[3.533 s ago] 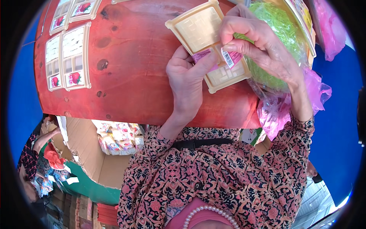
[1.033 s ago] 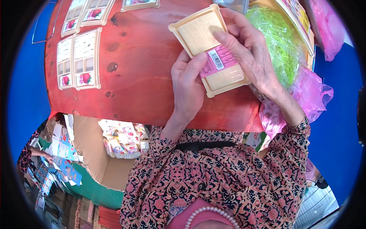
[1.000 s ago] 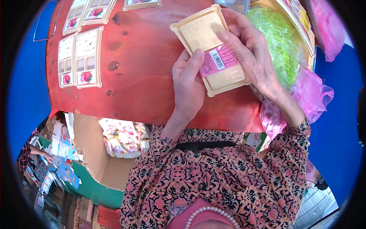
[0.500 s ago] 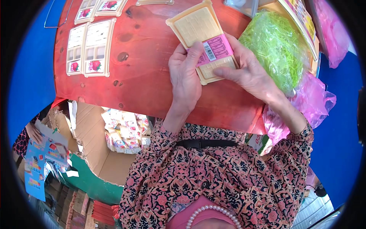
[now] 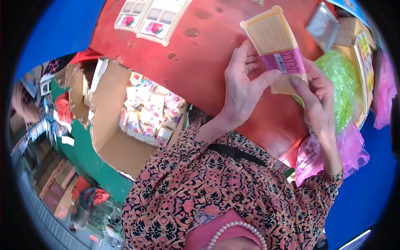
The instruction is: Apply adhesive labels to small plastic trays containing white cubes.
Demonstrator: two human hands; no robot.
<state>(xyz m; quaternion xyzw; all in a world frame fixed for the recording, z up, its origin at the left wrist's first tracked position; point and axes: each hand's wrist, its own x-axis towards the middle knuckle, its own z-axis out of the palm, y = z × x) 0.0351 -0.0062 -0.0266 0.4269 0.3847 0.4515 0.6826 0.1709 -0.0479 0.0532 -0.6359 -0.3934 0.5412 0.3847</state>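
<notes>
A cream plastic tray (image 5: 273, 33), its ribbed back toward me, is held tilted above the red table. A pink paper sleeve (image 5: 289, 61) with a barcode wraps its lower half. At the left edge is my left hand (image 5: 246, 91), fingers curled and thumb laid over the sleeve's lower corner. My right hand (image 5: 320, 100) grips the lower right part, thumb on the back and fingers round the side. Two more cream trays (image 5: 160, 18), with compartments and strawberry-picture cards, lie at the table's far left.
Below the table's left edge a cardboard box (image 5: 114, 104) holds a heap of small packets (image 5: 150, 108). Right of my hands lie a bag of green shredded filler (image 5: 339, 83), pink plastic bags (image 5: 350, 146) and a clear plastic case (image 5: 324, 26). Another person's blurred hand (image 5: 23, 102) shows far left.
My view has swung, so the table trays appear higher and the packet box nearer. The held tray sits further right in view. My left thumb has slid down toward the sleeve's lower edge.
</notes>
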